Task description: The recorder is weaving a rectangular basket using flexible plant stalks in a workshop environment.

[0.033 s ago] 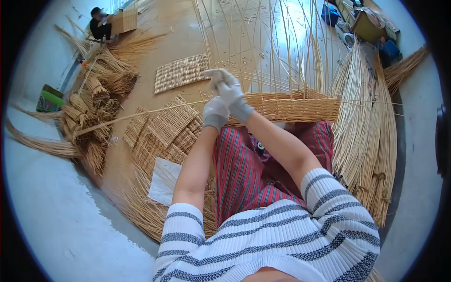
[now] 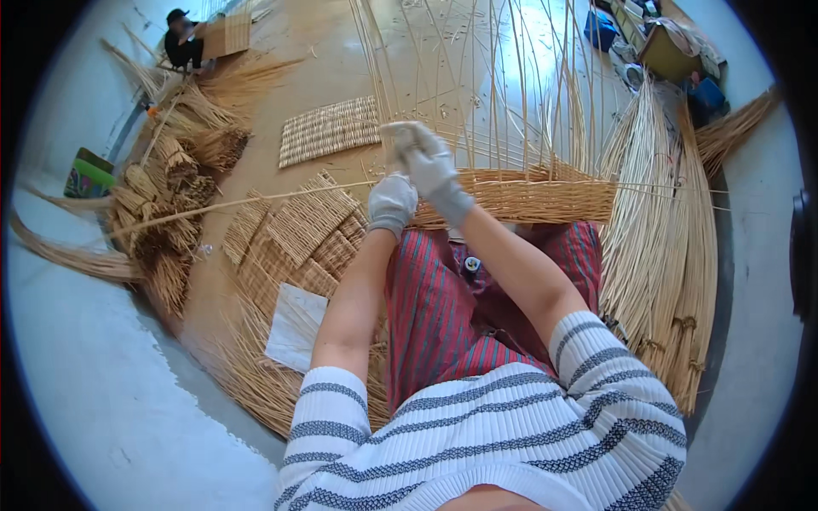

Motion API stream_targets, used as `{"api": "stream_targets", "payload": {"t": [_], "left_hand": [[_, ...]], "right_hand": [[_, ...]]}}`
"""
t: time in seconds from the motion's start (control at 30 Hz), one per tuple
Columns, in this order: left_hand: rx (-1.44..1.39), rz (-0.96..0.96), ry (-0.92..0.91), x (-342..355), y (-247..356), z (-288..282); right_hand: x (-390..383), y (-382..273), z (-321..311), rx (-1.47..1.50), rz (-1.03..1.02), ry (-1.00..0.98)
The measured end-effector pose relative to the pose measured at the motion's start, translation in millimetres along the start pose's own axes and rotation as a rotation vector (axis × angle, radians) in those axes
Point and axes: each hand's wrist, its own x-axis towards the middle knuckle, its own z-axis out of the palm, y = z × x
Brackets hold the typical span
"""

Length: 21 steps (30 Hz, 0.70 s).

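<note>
A half-woven wicker basket side [image 2: 537, 200] lies across my lap, with tall thin stakes [image 2: 520, 85] rising from its far edge. My left hand [image 2: 393, 203], in a pale work glove, is closed round the left end of the weave. Just above it and touching it, my right hand [image 2: 428, 163], also gloved, has its fingers curled in and slightly blurred. A long thin wicker rod [image 2: 247, 203] runs leftward from between the two hands. What the right fingers pinch at that corner is hidden.
Woven panels [image 2: 313, 220] lie on the floor to the left, and another panel [image 2: 331, 132] lies ahead. Bundled rods [image 2: 170, 200] are heaped along the left wall; long pale rods [image 2: 652, 230] lie right. A person [image 2: 183, 41] sits far left.
My right hand has shifted slightly to the right. The long rod's far end has swung a little left and up. My left hand stays at the basket's end.
</note>
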Motion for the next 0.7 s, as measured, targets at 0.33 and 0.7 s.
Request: {"api": "stream_targets", "payload": {"t": [0.33,0.7], "left_hand": [[-0.934,-0.264,-0.313,11,11,-41],[-0.979,0.301,0.183,-115,25,-40]], "right_hand": [[-106,10,-104,-0.01,0.148,0.27],[-191,41,-25,-0.259,0.405,-0.195]]}}
